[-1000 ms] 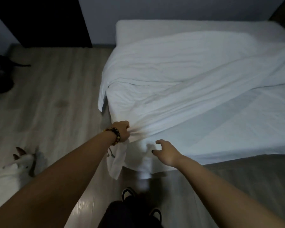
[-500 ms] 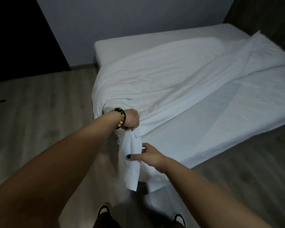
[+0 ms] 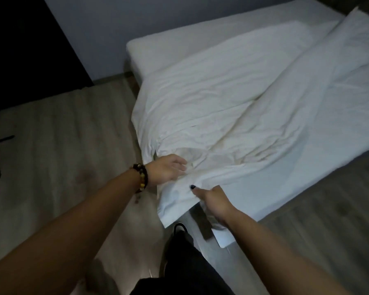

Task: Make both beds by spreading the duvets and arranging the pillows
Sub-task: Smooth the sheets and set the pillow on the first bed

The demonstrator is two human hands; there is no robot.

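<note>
Hiding its fingers, the right hand pinches one duvet corner (grip partly unseen); the left hand rests flat, relaxed, on it.

- Pale wood-plank floor along the bed's left side and near corner.
- Dark doorway at far left.
- Grey-blue wall behind.
- Dark shoe on floor below.

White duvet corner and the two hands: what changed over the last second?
The left hand let go of its bunched grip and now rests open on the wrinkled white duvet. The right hand, open before, now pinches the corner hanging off the white mattress. The duvet stays crumpled.
</note>
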